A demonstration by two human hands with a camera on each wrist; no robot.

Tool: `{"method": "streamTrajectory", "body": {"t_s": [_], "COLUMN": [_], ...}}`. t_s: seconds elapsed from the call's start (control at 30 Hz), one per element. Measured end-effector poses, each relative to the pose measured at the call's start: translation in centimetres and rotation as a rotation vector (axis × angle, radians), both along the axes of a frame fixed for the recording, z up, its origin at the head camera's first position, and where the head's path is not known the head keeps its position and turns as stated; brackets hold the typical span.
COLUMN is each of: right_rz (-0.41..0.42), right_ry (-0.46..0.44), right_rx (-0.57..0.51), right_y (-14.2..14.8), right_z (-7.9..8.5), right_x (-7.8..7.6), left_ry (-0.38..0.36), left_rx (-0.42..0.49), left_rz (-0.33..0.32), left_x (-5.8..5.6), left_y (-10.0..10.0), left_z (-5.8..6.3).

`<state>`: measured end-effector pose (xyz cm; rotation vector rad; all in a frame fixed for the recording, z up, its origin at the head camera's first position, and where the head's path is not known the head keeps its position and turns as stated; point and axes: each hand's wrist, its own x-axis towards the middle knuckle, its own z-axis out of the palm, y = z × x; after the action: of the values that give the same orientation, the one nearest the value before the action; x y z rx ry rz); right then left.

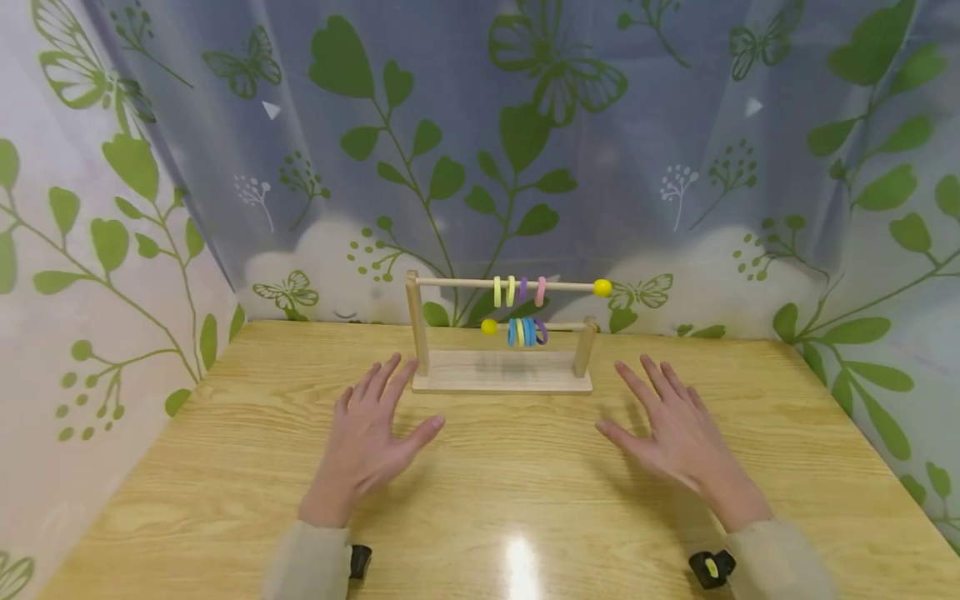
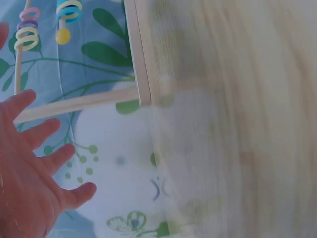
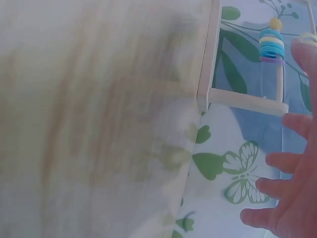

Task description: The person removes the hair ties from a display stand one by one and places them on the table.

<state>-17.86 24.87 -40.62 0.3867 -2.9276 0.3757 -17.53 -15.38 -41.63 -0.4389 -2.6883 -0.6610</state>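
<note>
A wooden stand [image 1: 502, 382] with two horizontal rods sits toward the back of the table. Its upper rod [image 1: 450, 283] runs from the tall left post and ends in a yellow ball [image 1: 602, 288]; pale yellow, purple and pink rings [image 1: 541, 292] hang on it. The lower rod, fixed to the short right post [image 1: 586, 350], carries blue, yellow and purple rings [image 1: 530, 332] and a yellow ball [image 1: 489, 327] at its left end. My left hand [image 1: 371, 437], fingers spread, is front-left of the stand. To its front-right is my right hand [image 1: 671, 433], also spread. Neither holds anything.
A wood-grain table [image 1: 480, 483] lies beneath both hands. Behind it hangs a blue curtain [image 1: 465, 167] printed with leaves and butterflies. Pale leaf-patterned panels [image 1: 97, 275] stand along the sides. Black straps [image 1: 711, 569] show at the wrists.
</note>
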Motion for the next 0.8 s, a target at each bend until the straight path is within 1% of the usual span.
{"method": "streamTrajectory", "body": {"t_s": [0.13, 0.2, 0.3, 0.43, 0.53, 0.67, 0.8], "right_rz": [0.022, 0.035, 0.055, 0.071, 0.072, 0.061, 0.054], "right_ry": [0.020, 0.044, 0.082, 0.122, 0.119, 0.098, 0.086], "right_rx": [-0.031, -0.044, -0.061, -0.086, -0.119, -0.171, -0.220], "right_y": [-0.4, -0.6, -0.8, -1.0, -1.1, -1.2, -1.4], "right_z": [0.2, 0.2, 0.3, 0.2, 0.4, 0.6, 0.9], "right_x": [-0.8, -1.2, -1.6, -2.2, -2.6, -3.1, -3.6], "left_ry": [0.012, 0.019, 0.032, 0.030, 0.037, 0.044, 0.005], "left_rx": [0.062, 0.087, 0.118, 0.178, 0.229, 0.301, 0.385], "left_rz": [-0.042, -0.056, -0.068, -0.072, -0.081, -0.094, -0.083], "left_x": [-0.3, -0.4, -0.6, -0.8, -1.2, -1.9, -2.5], "left_y": [0.8, 1.2, 1.8, 2.7, 3.4, 4.4, 5.5], "left_z": [0.0, 0.0, -0.1, -0.3, -0.3, -0.5, -0.6]}}
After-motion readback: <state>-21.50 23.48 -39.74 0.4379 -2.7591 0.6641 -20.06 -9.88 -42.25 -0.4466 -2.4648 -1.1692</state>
